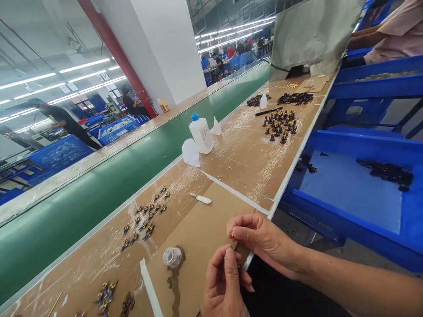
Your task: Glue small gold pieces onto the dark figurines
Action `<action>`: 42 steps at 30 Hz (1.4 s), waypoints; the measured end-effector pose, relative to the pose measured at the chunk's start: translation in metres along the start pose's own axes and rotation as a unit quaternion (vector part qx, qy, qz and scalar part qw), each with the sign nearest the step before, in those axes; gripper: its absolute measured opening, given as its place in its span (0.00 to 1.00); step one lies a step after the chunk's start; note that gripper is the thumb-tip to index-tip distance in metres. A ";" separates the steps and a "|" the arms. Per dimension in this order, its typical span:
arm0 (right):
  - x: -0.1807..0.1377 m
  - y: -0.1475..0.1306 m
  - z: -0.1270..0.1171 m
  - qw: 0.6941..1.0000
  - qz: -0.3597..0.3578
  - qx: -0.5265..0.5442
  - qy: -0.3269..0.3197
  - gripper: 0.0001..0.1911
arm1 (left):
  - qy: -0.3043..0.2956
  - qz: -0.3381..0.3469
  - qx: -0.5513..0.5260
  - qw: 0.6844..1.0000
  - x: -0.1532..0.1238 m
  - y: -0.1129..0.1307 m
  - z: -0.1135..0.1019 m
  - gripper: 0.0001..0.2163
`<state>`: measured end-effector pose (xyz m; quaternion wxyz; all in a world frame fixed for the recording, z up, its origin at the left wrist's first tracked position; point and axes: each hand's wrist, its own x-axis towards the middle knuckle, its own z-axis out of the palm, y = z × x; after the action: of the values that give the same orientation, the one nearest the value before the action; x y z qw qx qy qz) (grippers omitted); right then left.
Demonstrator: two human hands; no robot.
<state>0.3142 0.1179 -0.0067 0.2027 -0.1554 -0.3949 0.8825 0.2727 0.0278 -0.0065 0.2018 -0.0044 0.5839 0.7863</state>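
My left hand (pixel 226 281) is closed in a pinch at the near edge of the bench. A bit of something dark shows by its fingers, too hidden to name. Just above it, my right hand (pixel 256 240) pinches thumb against forefinger, the fingertips of both hands almost meeting. Whatever the right fingers hold is too small to make out. Beneath and beyond the hands lies a brown cardboard sheet (pixel 198 233). On it stand a small clear jar (pixel 172 256) beside a wet brown streak, and a white-handled knife or blade (pixel 201 199).
Small blue-and-gold figures (pixel 150 215) stand left of the cardboard. Farther off are a blue-capped white bottle (pixel 201 134), dark figures (pixel 280 123) and a black pen-like stick (pixel 269 111). A green conveyor belt (pixel 99 180) runs alongside; blue bins (pixel 357 198) stand right. A co-worker's arm (pixel 366 37) shows top right.
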 end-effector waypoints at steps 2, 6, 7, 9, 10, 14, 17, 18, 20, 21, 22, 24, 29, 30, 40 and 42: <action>-0.002 0.008 0.003 0.998 0.008 0.033 -0.048 0.11 | 0.003 -0.012 -0.014 1.000 -0.002 0.002 -0.003 0.15; -0.002 0.019 0.005 0.998 -0.012 0.032 -0.060 0.08 | -0.002 -0.024 -0.033 0.999 -0.006 0.006 -0.010 0.14; -0.003 0.020 0.006 0.998 -0.017 0.023 -0.057 0.07 | -0.003 -0.028 -0.032 0.999 -0.007 0.007 -0.011 0.14; -0.004 0.022 0.007 0.998 -0.024 0.004 -0.054 0.05 | -0.001 -0.030 -0.027 0.999 -0.007 0.009 -0.015 0.14; -0.004 0.022 0.007 0.998 -0.026 -0.008 -0.052 0.04 | 0.000 -0.029 -0.024 0.999 -0.008 0.010 -0.017 0.14; -0.005 0.024 0.006 0.997 -0.033 -0.047 -0.059 0.03 | 0.002 -0.017 -0.018 1.000 -0.009 0.011 -0.023 0.12; -0.005 0.024 0.004 0.995 -0.020 -0.058 -0.079 0.03 | 0.014 -0.001 -0.006 1.000 -0.010 0.010 -0.025 0.12; -0.005 0.024 0.004 0.994 -0.017 -0.061 -0.086 0.03 | 0.023 0.012 0.002 1.000 -0.010 0.010 -0.025 0.12; -0.004 0.023 0.004 0.993 -0.016 -0.064 -0.101 0.03 | 0.039 0.043 0.016 0.998 -0.012 0.008 -0.025 0.12; -0.004 0.022 0.003 0.992 -0.015 -0.065 -0.108 0.03 | 0.045 0.060 0.022 0.997 -0.012 0.007 -0.026 0.12; -0.003 0.022 0.003 0.991 -0.015 -0.065 -0.113 0.03 | 0.048 0.075 0.027 0.996 -0.012 0.006 -0.026 0.11; -0.002 0.021 0.004 0.991 -0.020 -0.064 -0.117 0.02 | 0.047 0.100 0.038 0.993 -0.012 0.005 -0.027 0.10; 0.001 0.020 0.005 0.989 -0.050 -0.082 -0.113 0.01 | 0.026 0.116 0.054 0.991 -0.010 0.005 -0.031 0.07; 0.001 0.020 0.005 0.988 -0.056 -0.088 -0.115 0.01 | 0.023 0.121 0.062 0.990 -0.010 0.005 -0.032 0.06; 0.002 0.015 0.005 0.979 -0.095 -0.128 -0.129 0.03 | -0.006 0.212 0.105 0.972 -0.012 0.002 -0.035 0.02; 0.002 0.014 0.005 0.977 -0.096 -0.134 -0.136 0.04 | -0.011 0.234 0.118 0.965 -0.012 0.000 -0.036 0.01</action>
<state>0.3069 0.1075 -0.0142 0.2083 -0.0208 -0.5467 0.8107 0.2751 -0.0092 -0.0155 0.0176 0.1654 0.6552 0.7369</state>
